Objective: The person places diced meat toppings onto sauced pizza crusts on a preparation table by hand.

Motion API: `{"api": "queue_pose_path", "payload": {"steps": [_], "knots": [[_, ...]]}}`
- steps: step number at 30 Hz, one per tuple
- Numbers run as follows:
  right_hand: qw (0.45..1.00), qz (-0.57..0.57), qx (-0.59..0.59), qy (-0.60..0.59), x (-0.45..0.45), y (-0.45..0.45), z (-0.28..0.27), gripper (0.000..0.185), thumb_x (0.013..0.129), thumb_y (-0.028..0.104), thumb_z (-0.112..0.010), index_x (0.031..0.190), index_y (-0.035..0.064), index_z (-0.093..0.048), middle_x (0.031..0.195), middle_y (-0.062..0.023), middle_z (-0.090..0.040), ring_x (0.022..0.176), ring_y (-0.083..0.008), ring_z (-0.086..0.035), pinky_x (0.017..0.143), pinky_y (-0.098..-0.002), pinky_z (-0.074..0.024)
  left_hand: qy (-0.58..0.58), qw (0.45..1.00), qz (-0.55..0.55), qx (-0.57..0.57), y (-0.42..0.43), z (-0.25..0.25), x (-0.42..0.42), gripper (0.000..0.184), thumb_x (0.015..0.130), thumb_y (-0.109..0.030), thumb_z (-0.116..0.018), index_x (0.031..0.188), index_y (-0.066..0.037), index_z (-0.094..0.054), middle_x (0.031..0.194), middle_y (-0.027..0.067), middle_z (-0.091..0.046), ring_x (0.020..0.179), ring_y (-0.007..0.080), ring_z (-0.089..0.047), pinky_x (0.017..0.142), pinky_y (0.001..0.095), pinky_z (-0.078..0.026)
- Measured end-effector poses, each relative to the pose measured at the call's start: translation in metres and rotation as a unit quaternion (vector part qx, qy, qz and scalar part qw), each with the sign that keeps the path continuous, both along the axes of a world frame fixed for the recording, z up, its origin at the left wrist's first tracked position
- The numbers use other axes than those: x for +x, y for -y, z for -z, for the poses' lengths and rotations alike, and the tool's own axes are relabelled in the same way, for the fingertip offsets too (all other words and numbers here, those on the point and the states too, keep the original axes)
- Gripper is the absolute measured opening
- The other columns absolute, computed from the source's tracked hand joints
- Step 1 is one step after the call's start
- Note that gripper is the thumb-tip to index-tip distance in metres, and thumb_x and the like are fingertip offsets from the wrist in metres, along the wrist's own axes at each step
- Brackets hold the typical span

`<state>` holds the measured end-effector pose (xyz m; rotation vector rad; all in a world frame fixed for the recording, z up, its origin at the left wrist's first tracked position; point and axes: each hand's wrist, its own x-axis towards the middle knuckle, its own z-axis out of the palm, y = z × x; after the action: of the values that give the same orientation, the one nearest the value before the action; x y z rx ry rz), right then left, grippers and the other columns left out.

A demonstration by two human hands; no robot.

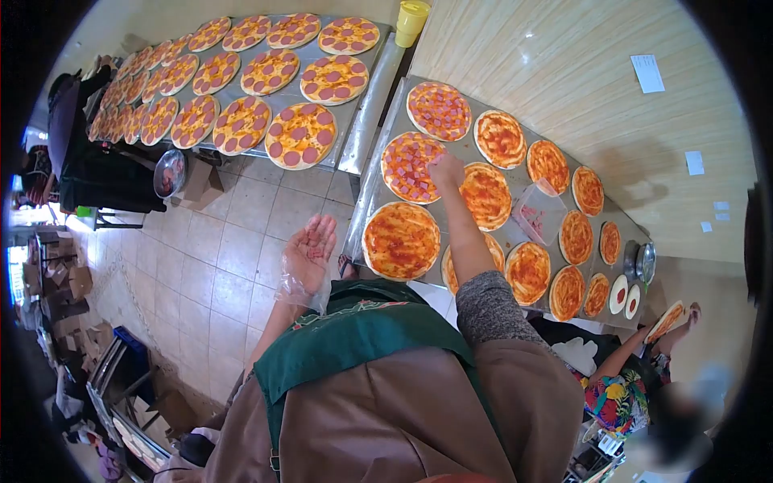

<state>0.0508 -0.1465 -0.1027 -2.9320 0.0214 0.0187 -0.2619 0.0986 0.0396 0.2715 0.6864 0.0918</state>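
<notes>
My right hand (445, 171) is closed, its fingers turned down over the right edge of a pizza (409, 171) strewn with pink ham cubes; what it holds, if anything, is hidden. My left hand (312, 251) is held palm up beside the table, fingers apart, with a clear plastic bag or glove (304, 291) bunched at the wrist. Another ham-topped pizza (439, 111) lies just beyond. Below is a pizza base (401, 240) with sauce only. A clear plastic tub (541, 211) with some ham pieces rests among the sauced bases, right of my forearm.
Several sauced bases (529, 274) cover the metal table (475, 109). Across an aisle, a second table (378, 76) bears rows of pepperoni pizzas (301, 135) and a yellow container (411, 22). Metal bowls (644, 262) stand at the far right. Another person's hand (684, 322) holds a sauced base nearby.
</notes>
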Motion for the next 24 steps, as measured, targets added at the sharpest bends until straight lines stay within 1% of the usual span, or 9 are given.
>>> {"api": "queue_pose_path", "payload": {"steps": [1,4,7,9,10,13,16,20,24], "knots": [[1.0,0.0,-0.008,0.007,-0.001,-0.001,0.0,0.017,0.084,0.029,-0.07,0.085,0.0135,-0.077,0.084,-0.0071,-0.075,0.072,-0.0236,-0.072,0.074,-0.0386,-0.0572,0.008,1.0,0.008,0.002,-0.001,0.001,0.0,0.041,0.1,-0.022,-0.04,0.132,0.001,-0.053,0.139,0.0177,-0.056,0.133,0.0296,-0.051,0.109,0.0395,-0.044],[0.99,0.04,0.132,-0.036,-0.018,0.004,-0.028,0.018,0.085,0.028,-0.069,0.091,0.0122,-0.077,0.087,-0.0081,-0.074,0.079,-0.0239,-0.072,0.073,-0.037,-0.0574,0.028,0.999,0.036,0.003,-0.002,0.004,0.0,0.042,0.1,-0.022,-0.041,0.134,0.001,-0.053,0.14,0.0176,-0.054,0.135,0.0297,-0.049,0.111,0.0398,-0.042],[0.94,0.038,0.336,-0.048,-0.051,0.018,-0.052,0.024,0.086,0.026,-0.069,0.087,0.0025,-0.074,0.079,-0.0115,-0.071,0.076,-0.0248,-0.068,0.072,-0.0359,-0.053,0.045,0.997,0.056,-0.003,0.001,-0.005,0.008,0.044,0.1,-0.023,-0.042,0.136,0.001,-0.051,0.143,0.0178,-0.052,0.137,0.0299,-0.047,0.113,0.04,-0.04],[0.918,0.007,0.393,-0.053,-0.076,0.032,-0.055,0.025,0.087,0.026,-0.07,0.089,0.0015,-0.073,0.077,-0.0085,-0.07,0.071,-0.0183,-0.065,0.068,-0.0317,-0.0507,0.056,0.996,0.067,-0.012,0.008,-0.018,0.018,0.045,0.1,-0.023,-0.043,0.137,0.001,-0.05,0.144,0.0178,-0.05,0.138,0.03,-0.045,0.114,0.0402,-0.038],[0.906,-0.008,0.42,-0.054,-0.09,0.04,-0.056,0.026,0.088,0.027,-0.07,0.089,0.001,-0.073,0.075,-0.0071,-0.069,0.069,-0.0151,-0.064,0.066,-0.0296,-0.0495,0.087,0.993,0.08,-0.017,0.011,-0.019,0.022,0.047,0.1,-0.024,-0.045,0.139,0.002,-0.047,0.146,0.018,-0.048,0.138,0.0305,-0.045,0.114,0.0403,-0.038],[0.888,-0.047,0.441,-0.118,-0.134,0.065,-0.071,0.028,0.089,0.027,-0.072,0.093,-0.0006,-0.073,0.073,-0.0023,-0.066,0.068,-0.0087,-0.058,0.064,-0.0262,-0.047,0.136,0.984,0.107,-0.031,0.029,-0.028,0.037,0.048,0.099,-0.024,-0.046,0.14,0.002,-0.046,0.145,0.0183,-0.048,0.138,0.0311,-0.044,0.115,0.0405,-0.037],[0.857,-0.055,0.496,-0.124,-0.173,0.079,-0.111,0.025,0.09,0.023,-0.071,0.098,-0.0011,-0.072,0.079,-0.0021,-0.068,0.073,-0.0078,-0.06,0.067,-0.025,-0.0472,0.167,0.975,0.139,-0.051,0.053,-0.037,0.051,0.054,0.099,-0.03,-0.048,0.143,0.001,-0.042,0.15,0.0182,-0.043,0.141,0.0307,-0.04,0.116,0.0409,-0.035],[0.829,-0.02,0.55,-0.098,-0.191,0.117,-0.132,0.022,0.093,0.02,-0.069,0.102,0.0,-0.072,0.088,-0.0019,-0.069,0.08,-0.0066,-0.059,0.074,-0.023,-0.0468,0.219,0.958,0.169,-0.074,0.093,-0.066,0.068,0.059,0.1,-0.032,-0.046,0.148,0.0,-0.036,0.154,0.0172,-0.038,0.143,0.0301,-0.037,0.117,0.0409,-0.034],[0.838,-0.002,0.544,-0.045,-0.197,0.15,-0.183,0.021,0.093,0.019,-0.069,0.101,-0.0004,-0.071,0.085,0.0007,-0.067,0.076,-0.0051,-0.057,0.071,-0.022,-0.0458,0.27,0.939,0.161,-0.141,0.134,-0.085,0.081,0.059,0.101,-0.031,-0.044,0.15,0.0,-0.032,0.156,0.0182,-0.035,0.146,0.0309,-0.032,0.12,0.0428,-0.029]]}}
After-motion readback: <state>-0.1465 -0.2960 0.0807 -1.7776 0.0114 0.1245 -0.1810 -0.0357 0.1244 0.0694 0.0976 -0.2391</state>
